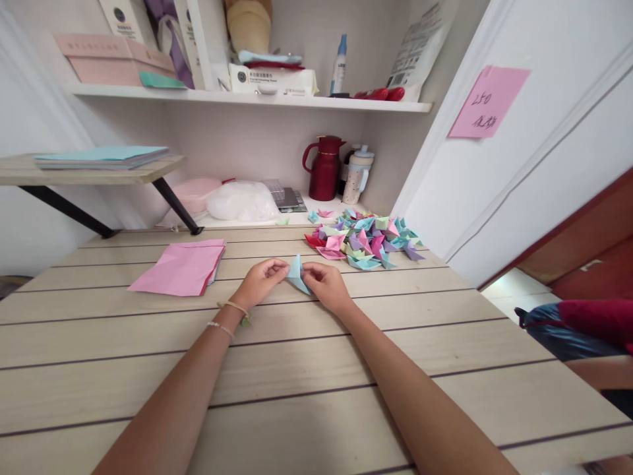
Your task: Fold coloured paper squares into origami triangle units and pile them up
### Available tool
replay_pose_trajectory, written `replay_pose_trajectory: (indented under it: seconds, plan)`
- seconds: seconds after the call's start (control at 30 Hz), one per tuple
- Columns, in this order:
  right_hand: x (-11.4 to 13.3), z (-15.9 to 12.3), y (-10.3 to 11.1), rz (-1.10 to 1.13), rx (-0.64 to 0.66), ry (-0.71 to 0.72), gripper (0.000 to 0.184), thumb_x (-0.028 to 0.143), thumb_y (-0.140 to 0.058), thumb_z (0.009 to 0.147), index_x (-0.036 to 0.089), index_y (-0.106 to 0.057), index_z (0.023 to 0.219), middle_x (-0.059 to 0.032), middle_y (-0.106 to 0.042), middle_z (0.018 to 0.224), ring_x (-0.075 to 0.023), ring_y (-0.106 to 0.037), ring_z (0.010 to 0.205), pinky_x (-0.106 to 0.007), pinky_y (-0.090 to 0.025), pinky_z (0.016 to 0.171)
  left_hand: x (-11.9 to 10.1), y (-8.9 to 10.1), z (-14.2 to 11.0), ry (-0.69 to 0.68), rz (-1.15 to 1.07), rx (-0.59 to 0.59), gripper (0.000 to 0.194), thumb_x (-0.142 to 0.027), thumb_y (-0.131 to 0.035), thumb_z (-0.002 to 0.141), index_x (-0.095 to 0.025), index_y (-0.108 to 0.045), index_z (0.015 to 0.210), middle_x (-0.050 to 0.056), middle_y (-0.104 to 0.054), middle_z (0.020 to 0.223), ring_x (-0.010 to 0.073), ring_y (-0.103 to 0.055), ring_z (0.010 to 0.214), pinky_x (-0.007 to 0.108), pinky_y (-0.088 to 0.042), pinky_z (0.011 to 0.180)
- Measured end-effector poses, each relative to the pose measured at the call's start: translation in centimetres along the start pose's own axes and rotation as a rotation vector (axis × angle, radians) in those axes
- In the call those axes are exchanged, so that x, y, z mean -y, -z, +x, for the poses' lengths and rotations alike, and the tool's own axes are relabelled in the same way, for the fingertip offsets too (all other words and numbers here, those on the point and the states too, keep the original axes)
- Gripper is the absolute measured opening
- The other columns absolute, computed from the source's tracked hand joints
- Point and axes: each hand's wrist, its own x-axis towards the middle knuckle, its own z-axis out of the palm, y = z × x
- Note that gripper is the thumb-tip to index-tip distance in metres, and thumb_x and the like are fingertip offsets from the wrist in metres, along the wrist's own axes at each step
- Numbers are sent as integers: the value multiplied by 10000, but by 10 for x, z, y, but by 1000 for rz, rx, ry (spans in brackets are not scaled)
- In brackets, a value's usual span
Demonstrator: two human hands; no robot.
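Between my two hands is a light blue folded paper boat [297, 274], pointed at the top, held just above the wooden table. My left hand [260, 280] pinches its left side with thumb and fingertips. On the other side, my right hand [327, 284] is closed on its right edge, the fingers curled in. A heap of folded paper boats [364, 241] in pink, blue, purple, green and red lies beyond my right hand. To the left of my left hand rests a stack of square paper [179, 267], pink on top.
The slatted table [297, 369] runs up to a white shelf unit [247, 96]. A dark red jug [325, 168] and a pale bottle [358, 174] stand at the back. At left is a small raised stand [163, 170] on black legs. A seated person [583, 330] is at right.
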Motion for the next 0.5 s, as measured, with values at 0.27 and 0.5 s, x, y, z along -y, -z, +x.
replay_pose_trajectory:
  seconds: [0.27, 0.5]
  plan:
    - [-1, 0, -3, 48, -42, -16, 202, 227, -545, 678, 148, -623, 846, -29, -641, 738, -127, -559, 617, -223, -430, 553, -1, 0, -1, -33, 37, 47, 287, -386, -562, 746, -148, -623, 896, 48, -656, 863, 163, -587, 792, 275, -449, 746]
    - [1, 0, -1, 6, 14, -34, 223, 253, -564, 684, 156, -604, 881, 16, -581, 605, -103, -489, 505, -199, -375, 473, -3, 2, -2, -27, 99, 97, 260, -389, -563, 740, -144, -650, 739, 35, -663, 744, 159, -586, 711, 261, -447, 687]
